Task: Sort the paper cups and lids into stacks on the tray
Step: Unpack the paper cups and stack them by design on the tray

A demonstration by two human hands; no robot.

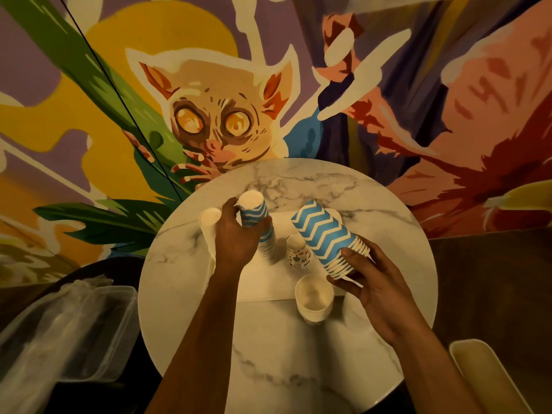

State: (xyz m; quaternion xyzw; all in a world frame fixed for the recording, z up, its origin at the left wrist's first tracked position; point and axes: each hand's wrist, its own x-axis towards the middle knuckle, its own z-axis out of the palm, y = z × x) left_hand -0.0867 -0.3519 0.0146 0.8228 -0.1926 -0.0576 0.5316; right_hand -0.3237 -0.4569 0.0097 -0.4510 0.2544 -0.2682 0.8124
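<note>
Left hand (239, 234) has fingers curled round the top of the upside-down blue chevron cup stack (257, 222), which stands on the white tray (268, 286) at about 10 o'clock on the marble table (298, 354).

Right hand (373, 282) grips the rim end of a second chevron stack (322, 234), tilted in the air over the tray's 2 o'clock side.

Small patterned cup (297, 253) stands between the two stacks. An open white cup (313, 297) sits at the tray's 5 o'clock edge, and an inverted white cup (210, 218) at 10 o'clock.

No lids can be made out.

Risks:
- The tilted stack is held only at the rims, so the nested cups could slide out.
- Swinging it down could clip the patterned cup or the white cup.
- The tall standing stack could topple if it is nudged or let go off-balance.
</note>
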